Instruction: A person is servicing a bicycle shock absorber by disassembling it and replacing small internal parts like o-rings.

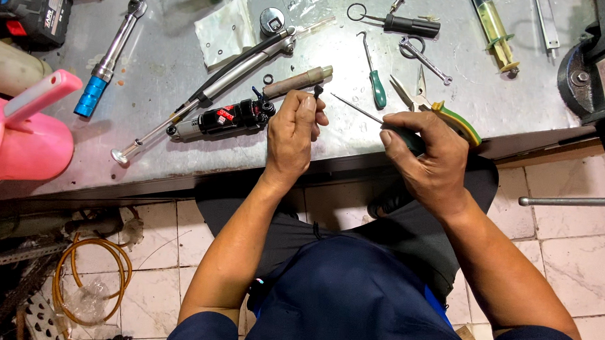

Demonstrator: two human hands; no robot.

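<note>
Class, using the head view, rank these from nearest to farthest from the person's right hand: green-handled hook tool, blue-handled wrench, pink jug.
From the right hand:
1. Green-handled hook tool, just above it on the bench.
2. Blue-handled wrench, far left on the bench.
3. Pink jug, at the left edge.

Your bench (184, 67) is dull grey metal. Pink jug (14, 138) at its edge; wrench (112, 50) with a bright blue grip; green-handled hook pick (375, 81); pliers (443, 112) with yellow-and-green handles; black shock body (229, 118) with red marks; orange hose (90, 276) on pale tiles.

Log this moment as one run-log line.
left hand: pinching small black part | right hand: gripping pick tool, tip toward part | bench: black shock absorber beside left hand
</note>
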